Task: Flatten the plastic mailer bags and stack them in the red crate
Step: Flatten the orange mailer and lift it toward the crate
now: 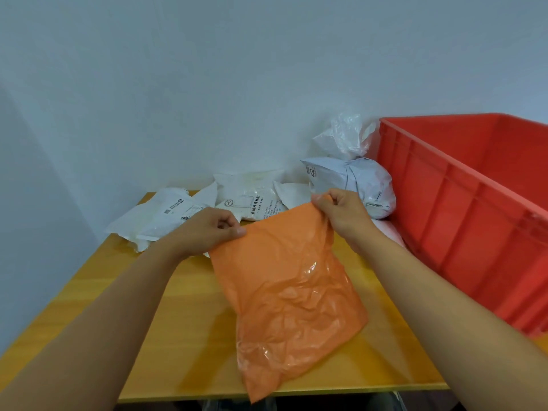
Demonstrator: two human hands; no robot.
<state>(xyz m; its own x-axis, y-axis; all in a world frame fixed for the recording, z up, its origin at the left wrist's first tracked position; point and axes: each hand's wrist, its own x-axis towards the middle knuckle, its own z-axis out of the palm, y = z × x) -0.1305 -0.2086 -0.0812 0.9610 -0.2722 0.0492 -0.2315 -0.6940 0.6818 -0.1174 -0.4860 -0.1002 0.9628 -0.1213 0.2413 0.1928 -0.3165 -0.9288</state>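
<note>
Both hands pinch top corners of orange mailer bag point(290, 295): left hand point(207, 229) on left corner, right hand point(341, 213) on right. Bag hangs crinkled over yellow table point(184, 321). White mailers point(249, 197) piled behind; red crate point(474, 209) at right.

crate point(462, 209) right on table point(184, 336) | mailers point(249, 197) behind | held bag point(290, 298) front-centre

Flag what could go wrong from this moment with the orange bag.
The orange mailer bag is still creased and puffy; stacked like this, it may not lie flat in the red crate. The left hand and right hand pinch only its top corners, so a grip could slip. Its swinging lower end might brush the white mailers behind.
</note>
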